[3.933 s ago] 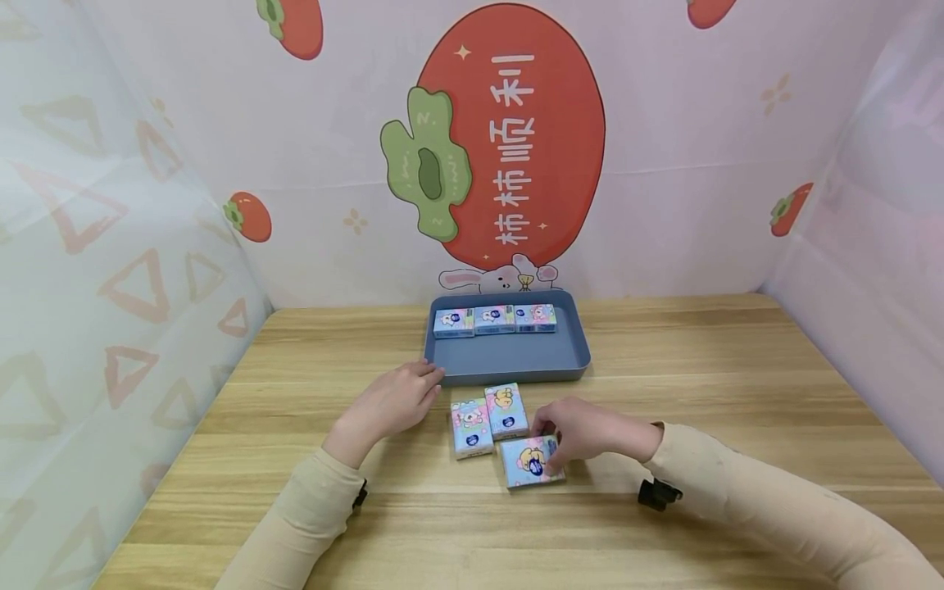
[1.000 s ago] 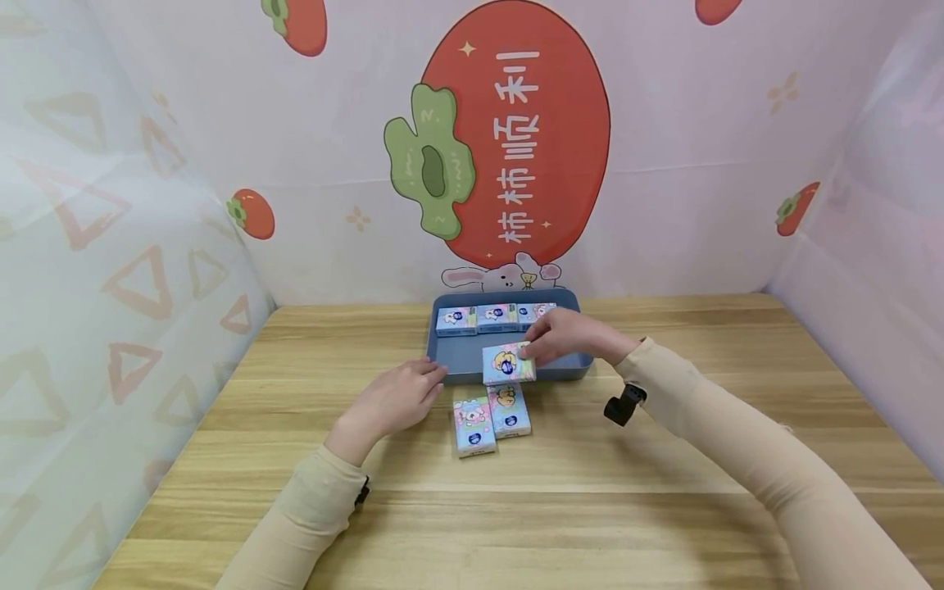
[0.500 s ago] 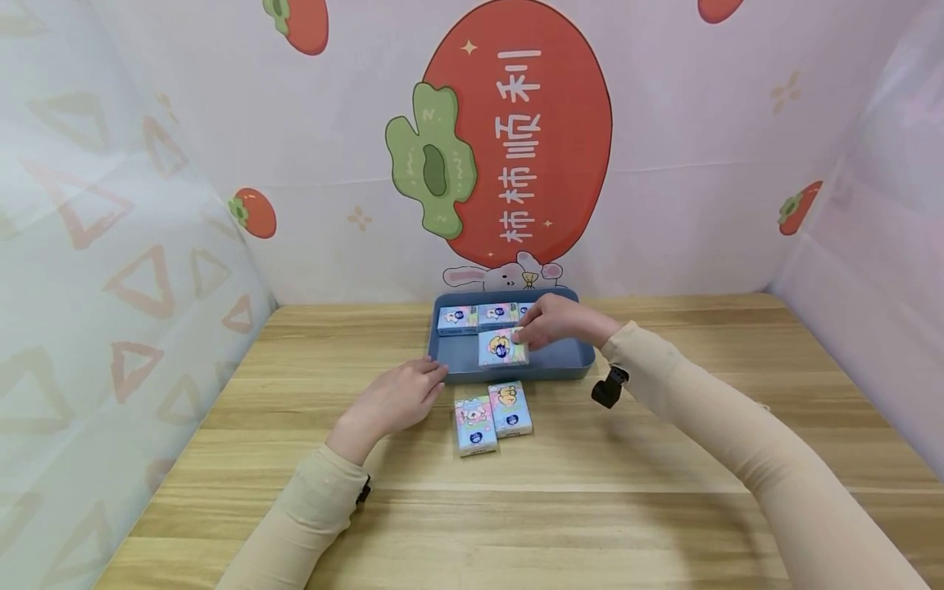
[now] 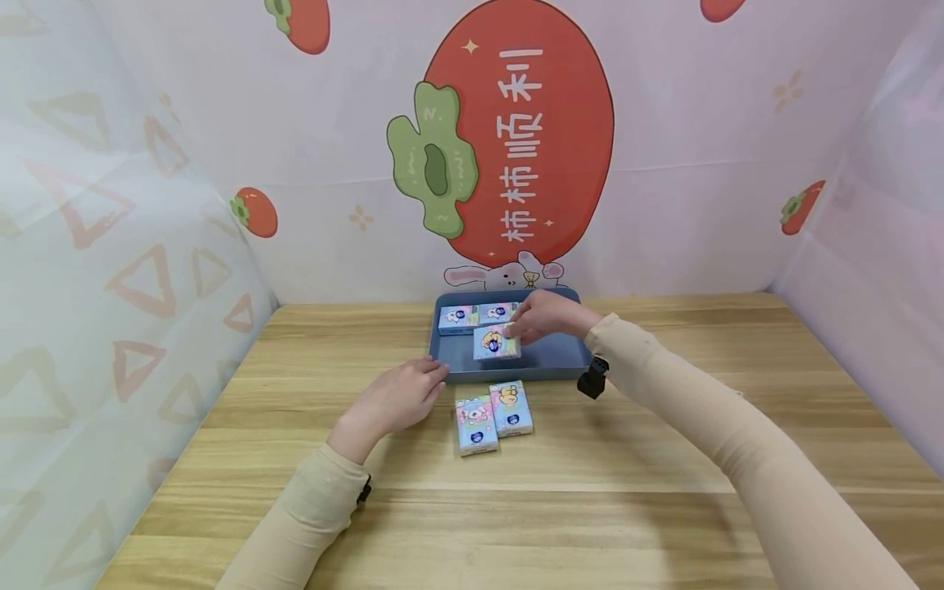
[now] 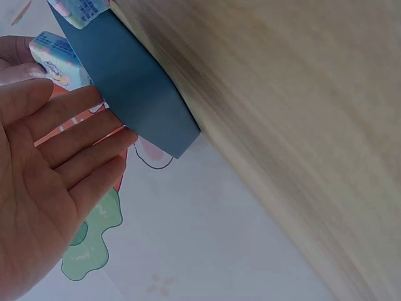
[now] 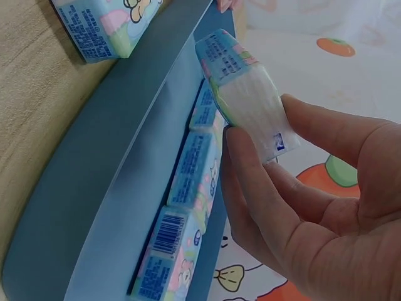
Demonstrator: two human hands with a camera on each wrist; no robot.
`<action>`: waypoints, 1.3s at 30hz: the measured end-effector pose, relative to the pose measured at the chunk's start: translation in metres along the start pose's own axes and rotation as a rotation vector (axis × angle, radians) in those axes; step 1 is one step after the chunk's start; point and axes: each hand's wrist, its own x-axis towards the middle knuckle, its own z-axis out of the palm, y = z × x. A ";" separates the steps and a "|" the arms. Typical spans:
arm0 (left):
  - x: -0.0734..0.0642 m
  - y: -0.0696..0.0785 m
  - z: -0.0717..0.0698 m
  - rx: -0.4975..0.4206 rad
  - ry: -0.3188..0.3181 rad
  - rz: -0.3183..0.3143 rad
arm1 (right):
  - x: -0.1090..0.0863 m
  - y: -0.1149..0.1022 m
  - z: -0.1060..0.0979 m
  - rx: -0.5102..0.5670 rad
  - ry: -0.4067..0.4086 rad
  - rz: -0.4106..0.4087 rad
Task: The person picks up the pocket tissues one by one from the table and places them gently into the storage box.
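The left arm slants forward from the lower left, wrist bent slightly inward; the left hand shows its back to the head camera, its fingers extended, almost straight, thumb apart. The right arm stretches in from the lower right, longer and more angled, and the right hand pinches, thumb opposing the bent fingers

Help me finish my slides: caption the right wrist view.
The right grip holds a printed pack over the blue tray, with three more packs lined up inside.
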 end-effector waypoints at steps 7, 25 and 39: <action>0.000 0.000 0.001 0.005 0.008 0.010 | 0.010 -0.002 0.004 0.024 0.001 0.010; 0.000 -0.002 0.002 0.008 0.013 0.016 | 0.030 -0.002 0.013 0.082 0.016 0.038; 0.001 -0.003 0.003 -0.011 0.040 0.030 | 0.041 -0.012 0.019 0.025 0.035 0.062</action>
